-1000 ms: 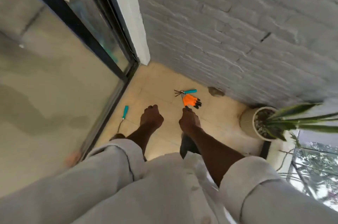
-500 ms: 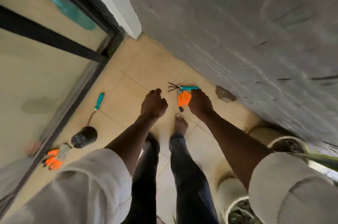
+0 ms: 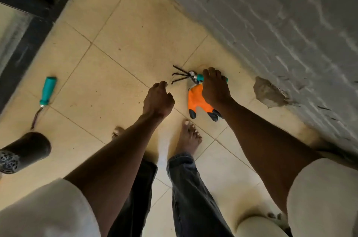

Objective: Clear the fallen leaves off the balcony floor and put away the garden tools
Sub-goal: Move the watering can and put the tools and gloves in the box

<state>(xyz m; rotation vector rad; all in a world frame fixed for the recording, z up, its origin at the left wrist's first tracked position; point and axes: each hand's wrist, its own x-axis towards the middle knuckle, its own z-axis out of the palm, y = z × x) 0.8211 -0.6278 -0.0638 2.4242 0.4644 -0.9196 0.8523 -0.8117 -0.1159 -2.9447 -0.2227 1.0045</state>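
Nearest the camera are two pale rolled-up sleeves, dark trouser legs and a pair of bare feet [image 3: 187, 136] planted on the beige tiled floor [image 3: 120, 47]. At the left edge a black cylinder with a perforated end [image 3: 23, 152] lies on its side. Further out, the left hand [image 3: 157, 99] hangs over the tiles with fingers loosely curled, holding nothing. Just to its right, the right hand [image 3: 214, 86] curls round the teal handle of a small claw rake [image 3: 183, 76] — its dark prongs point left — and covers part of an orange glove [image 3: 199, 102] with black fingertips, lying flat beside the rake. A second teal-handled tool [image 3: 45, 93] lies well apart to the left, near the dark door frame [image 3: 23, 43]. Beyond, a grey lump (stone or mortar, unclear) [image 3: 269, 92] sits against the grey brick wall [image 3: 280, 14].
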